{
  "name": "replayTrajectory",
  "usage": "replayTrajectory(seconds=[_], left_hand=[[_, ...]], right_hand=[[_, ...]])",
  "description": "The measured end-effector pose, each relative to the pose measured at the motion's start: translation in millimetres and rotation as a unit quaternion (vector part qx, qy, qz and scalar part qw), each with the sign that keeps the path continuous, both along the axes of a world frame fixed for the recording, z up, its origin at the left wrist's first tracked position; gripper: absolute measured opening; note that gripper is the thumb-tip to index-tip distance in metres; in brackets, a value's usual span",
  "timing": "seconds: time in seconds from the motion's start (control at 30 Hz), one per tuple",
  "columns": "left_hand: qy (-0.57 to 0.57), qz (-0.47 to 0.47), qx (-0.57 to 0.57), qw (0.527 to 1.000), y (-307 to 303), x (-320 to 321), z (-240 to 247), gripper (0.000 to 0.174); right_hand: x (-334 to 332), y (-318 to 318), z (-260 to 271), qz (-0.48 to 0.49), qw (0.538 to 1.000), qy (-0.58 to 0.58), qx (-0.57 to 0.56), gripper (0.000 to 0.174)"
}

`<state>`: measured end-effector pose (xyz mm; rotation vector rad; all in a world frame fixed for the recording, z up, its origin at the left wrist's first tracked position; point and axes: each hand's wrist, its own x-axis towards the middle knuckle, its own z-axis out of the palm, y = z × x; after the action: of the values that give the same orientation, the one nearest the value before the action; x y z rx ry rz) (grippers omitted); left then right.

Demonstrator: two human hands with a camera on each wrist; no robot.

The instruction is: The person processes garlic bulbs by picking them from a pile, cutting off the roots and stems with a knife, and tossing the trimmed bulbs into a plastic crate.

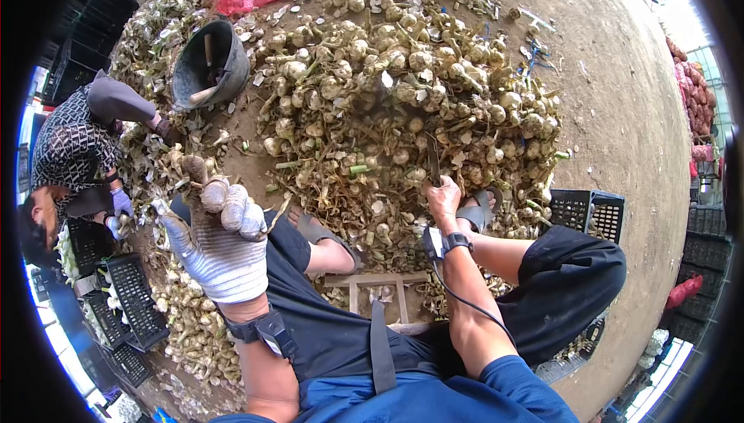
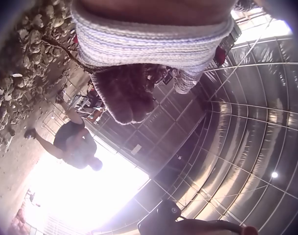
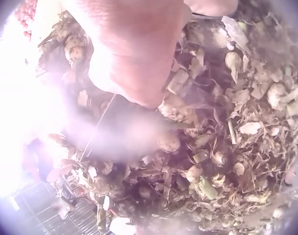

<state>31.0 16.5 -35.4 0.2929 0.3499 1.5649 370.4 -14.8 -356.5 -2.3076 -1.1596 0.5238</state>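
My left hand (image 1: 221, 248), in a striped knit glove with soiled fingers, is raised over my left thigh. Its fingers curl in while the thumb stands out to the side. A thin dry garlic stalk (image 1: 279, 212) sticks out past the curled fingers; their inside is hidden. In the left wrist view, the stalk (image 2: 65, 49) runs in beside the glove cuff (image 2: 149, 44). My bare right hand (image 1: 444, 204) grips a knife (image 1: 433, 158), its narrow blade pointing away over the heap of garlic (image 1: 403, 74). The right wrist view shows the curled right hand (image 3: 134, 54) close over bulbs and husks.
A low wooden frame (image 1: 372, 279) lies between my legs. A dark bucket (image 1: 182, 74) with handled tools stands at the far left. Another person (image 1: 74, 140) works among garlic and black crates (image 1: 136, 299) on the left. A black crate (image 1: 608, 217) sits by my right knee.
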Motion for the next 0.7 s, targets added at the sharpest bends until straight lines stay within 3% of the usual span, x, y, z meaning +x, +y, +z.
replayTrajectory(seconds=[0.1,0.2,0.37,0.5,0.53,0.63,0.7], left_hand=[[0.009,0.007,-0.009,1.0,-3.0,0.9,1.0,0.072],[0.017,0.015,-0.009,1.0,-2.9,1.7,0.5,0.071],[0.044,0.024,-0.014,0.999,1.5,3.4,-1.9,0.071],[0.057,0.021,-0.014,0.998,3.9,2.5,-5.4,0.071],[0.054,0.012,-0.009,0.998,4.3,2.7,-4.4,0.07],[0.049,-0.005,0.005,0.999,5.2,3.4,-1.9,0.068],[0.054,-0.008,0.007,0.998,5.1,5.0,-1.9,0.069]], right_hand=[[-3.6,3.7,3.9,0.019,0.999,-0.032,-0.013,0.035],[-18.7,15.3,18.3,0.045,0.985,-0.048,-0.16,0.037],[-34.8,7.7,-5.1,0.055,0.983,-0.076,-0.161,0.042],[-35.3,8.6,-2.0,-0.001,0.986,0.022,-0.166,0.037],[-31.3,6.3,-5.6,-0.022,0.983,0.097,-0.155,0.035],[-26.7,0.0,-7.3,-0.091,0.936,0.312,-0.136,0.025],[-33.6,-2.0,-1.1,-0.097,0.931,0.331,-0.12,0.027]])
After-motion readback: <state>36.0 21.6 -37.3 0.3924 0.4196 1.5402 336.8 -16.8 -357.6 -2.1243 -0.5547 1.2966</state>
